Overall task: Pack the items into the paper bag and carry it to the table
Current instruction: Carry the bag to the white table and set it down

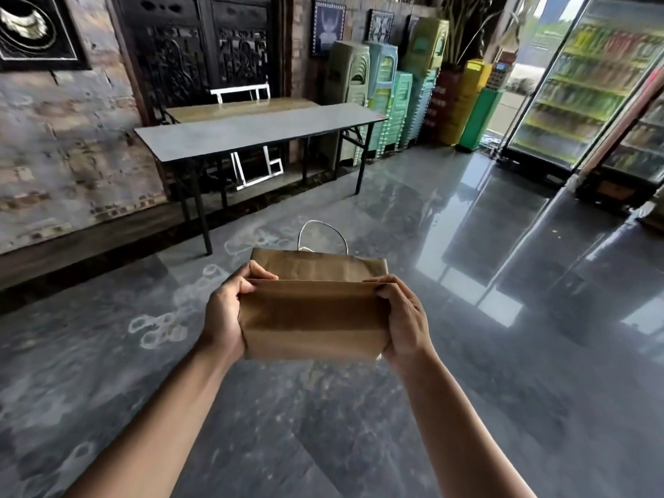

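Observation:
A brown paper bag (312, 314) is held in the air in front of me, above the floor. Its top is folded shut and a white cord handle (323, 231) sticks up on the far side. My left hand (224, 310) grips the bag's left end. My right hand (404, 321) grips its right end. What is inside the bag is hidden. A long grey folding table (251, 133) stands ahead against the wall, with a wooden-topped table (237, 107) right behind it.
Stacks of plastic stools (381, 102) stand to the right of the tables. A glass-door drinks fridge (589, 84) stands at the far right. Between me and the tables lies glossy dark floor (413, 217). A white metal frame (257, 168) leans under the tables.

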`<state>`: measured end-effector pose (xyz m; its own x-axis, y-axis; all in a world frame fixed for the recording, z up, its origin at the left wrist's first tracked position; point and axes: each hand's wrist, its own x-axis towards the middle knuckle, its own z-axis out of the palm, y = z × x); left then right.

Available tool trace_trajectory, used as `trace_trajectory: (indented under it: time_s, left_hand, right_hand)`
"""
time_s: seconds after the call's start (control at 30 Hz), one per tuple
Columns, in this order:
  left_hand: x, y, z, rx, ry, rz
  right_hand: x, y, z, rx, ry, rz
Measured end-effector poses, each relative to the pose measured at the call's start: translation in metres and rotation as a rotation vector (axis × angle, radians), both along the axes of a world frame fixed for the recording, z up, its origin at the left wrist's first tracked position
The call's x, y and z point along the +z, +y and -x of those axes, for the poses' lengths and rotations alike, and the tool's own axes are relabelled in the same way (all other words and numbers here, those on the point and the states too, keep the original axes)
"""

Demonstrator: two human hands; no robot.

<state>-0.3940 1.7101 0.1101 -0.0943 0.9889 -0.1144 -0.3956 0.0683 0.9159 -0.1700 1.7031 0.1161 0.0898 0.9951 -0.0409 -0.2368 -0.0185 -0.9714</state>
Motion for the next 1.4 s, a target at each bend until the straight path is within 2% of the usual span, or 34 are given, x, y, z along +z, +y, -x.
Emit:
trace_trajectory:
  time_s: [0.2, 0.37, 0.57, 0.7, 1.07, 1.23, 1.4]
  left_hand:
    - [-0.022, 0.147, 0.026, 0.008, -0.017, 0.007]
    - [-0.042, 0.304, 0.04, 0.041, 0.01, -0.02]
    - [-0.032, 0.492, 0.06, 0.096, -0.053, -0.025]
    - [-0.028, 0.589, 0.091, 0.169, -0.032, -0.022]
    - [-0.064, 0.884, 0.227, 0.324, -0.104, 0.019]
    - [-0.053, 1.025, 0.313, 0.364, -0.032, 0.054]
    - [-0.074, 1.115, 0.367, 0.425, 0.005, 0.107]
  right_hand:
    - [-0.014, 0.157, 0.024, 0.045, 0.014, 0.026]
    - [-0.03, 0.32, 0.04, 0.069, 0.036, 0.053]
    - [-0.012, 0.524, 0.057, 0.147, 0.067, 0.101]
    - [-0.006, 0.634, 0.088, 0.218, 0.058, 0.137]
    - [-0.046, 0.964, 0.239, 0.335, -0.003, 0.152]
    - [-0.041, 1.112, 0.32, 0.399, 0.008, 0.182]
    - [-0.056, 1.212, 0.38, 0.401, -0.053, 0.253]
